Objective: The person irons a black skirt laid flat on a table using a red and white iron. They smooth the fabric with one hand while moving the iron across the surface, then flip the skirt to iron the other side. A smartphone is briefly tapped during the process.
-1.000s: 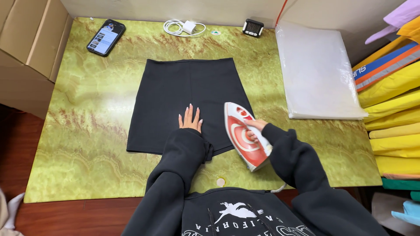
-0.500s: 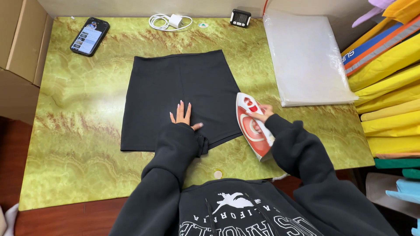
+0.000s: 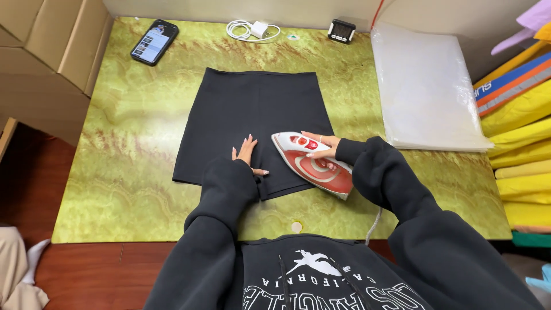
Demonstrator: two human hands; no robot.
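Observation:
A black folded garment (image 3: 252, 120) lies flat on the green marbled table (image 3: 120, 172). My left hand (image 3: 247, 154) presses flat on the garment's near edge, fingers spread. My right hand (image 3: 322, 146) grips the handle of a red and white iron (image 3: 310, 163), which rests on the garment's near right corner, nose pointing up-left. The iron's white cord (image 3: 374, 224) drops off the table's near edge.
A phone (image 3: 154, 42), a white charger with coiled cable (image 3: 252, 30) and a small black clock (image 3: 342, 30) lie along the far edge. A stack of clear plastic bags (image 3: 425, 86) sits right; yellow packages (image 3: 522, 143) beyond. Cardboard boxes (image 3: 46, 51) stand left.
The iron has moved left from the table beside the garment onto its near right corner. My left hand has stayed pressed on the fabric.

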